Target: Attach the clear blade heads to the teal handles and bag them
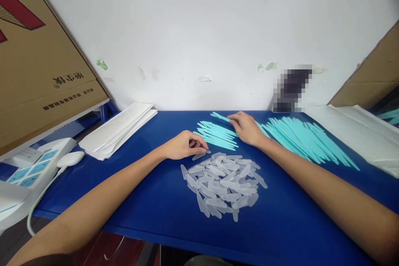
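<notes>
Right hand point(246, 128) pinching teal stick point(220, 116), left hand point(185, 145), grip unclear, at translucent pile point(222, 183)'s 11 o'clock; overlap could cause double-picks.

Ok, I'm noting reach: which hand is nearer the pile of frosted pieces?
Left hand: by the far-left edge of the pile; the right hand is farther off, beyond it.

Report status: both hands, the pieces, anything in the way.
Left hand by a translucent piece, grip unclear. Right hand pinching teal stick. Smaller teal bunch between hands. No obstruction seen.
</notes>
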The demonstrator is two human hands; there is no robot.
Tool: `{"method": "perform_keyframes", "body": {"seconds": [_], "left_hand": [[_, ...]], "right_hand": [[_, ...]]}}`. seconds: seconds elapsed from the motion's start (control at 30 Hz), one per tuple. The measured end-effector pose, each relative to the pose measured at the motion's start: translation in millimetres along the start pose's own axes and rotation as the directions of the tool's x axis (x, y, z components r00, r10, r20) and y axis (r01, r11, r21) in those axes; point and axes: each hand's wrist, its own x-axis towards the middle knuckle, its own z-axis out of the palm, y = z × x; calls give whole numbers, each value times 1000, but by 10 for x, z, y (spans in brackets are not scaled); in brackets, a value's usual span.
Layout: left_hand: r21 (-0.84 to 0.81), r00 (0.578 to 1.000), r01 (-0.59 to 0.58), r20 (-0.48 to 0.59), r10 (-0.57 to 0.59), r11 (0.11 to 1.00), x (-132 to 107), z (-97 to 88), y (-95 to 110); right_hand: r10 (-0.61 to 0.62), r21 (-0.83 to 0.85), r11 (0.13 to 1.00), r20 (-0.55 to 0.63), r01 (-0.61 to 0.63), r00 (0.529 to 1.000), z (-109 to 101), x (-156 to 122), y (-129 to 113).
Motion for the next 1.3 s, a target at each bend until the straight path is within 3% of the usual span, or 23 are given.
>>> {"method": "perform_keyframes", "body": {"seconds": [0.13, 0.27, 0.33, 0.43, 0.53, 0.6, 0.67, 0.73, 0.83, 0.93, 1.1, 1.3], "left_hand": [[-78, 994, -49, -102, 41, 996, 25, -24, -84], [-379, 965, -42, -256, -61, 924, 71, -35, -195], [-525, 926, -43, -340, -163, 850, 100, -27, -242], [-616, 833, -113, -486, -264, 779, 136, -17, -289], [-572, 737, -131, -603, -306, 810, 150, -33, -322], [-501, 707, -100, -644, -293, 860, 148, -52, -339], [-423, 718, -71, -651, -248, 903, 138, -65, -344], [-351, 773, -57, -608, -181, 935, 120, -60, -321], [-173, 884, -39, -465, -46, 984, 74, -27, -232], [98, 947, -77, -303, 103, 992, 4, -18, -117], [451, 972, -184, -46, 229, 873, -113, -137, 46], [510, 980, -190, 44, 196, 839, -184, -215, 214]], "right_hand": [[-3, 11, 1000, -98, 4, 995, -5, -4, 5], [30, 27, 999, -123, -26, 992, -16, -21, 12], [50, 25, 998, -80, -49, 996, -34, -38, -3], [88, -36, 995, -65, -90, 994, -75, -67, -55], [101, -90, 990, -79, -108, 992, -118, -92, -118], [100, -105, 989, -82, -108, 992, -143, -104, -152], [90, -106, 989, -87, -99, 992, -159, -113, -175], [53, -93, 994, -90, -61, 995, -166, -120, -186], [-12, -77, 997, -76, 6, 997, -164, -126, -185], [9, -84, 996, -60, -14, 998, -164, -133, -180], [35, -109, 993, -66, -42, 997, -187, -144, -200], [60, -100, 992, -123, -72, 991, -183, -134, -218]]}}
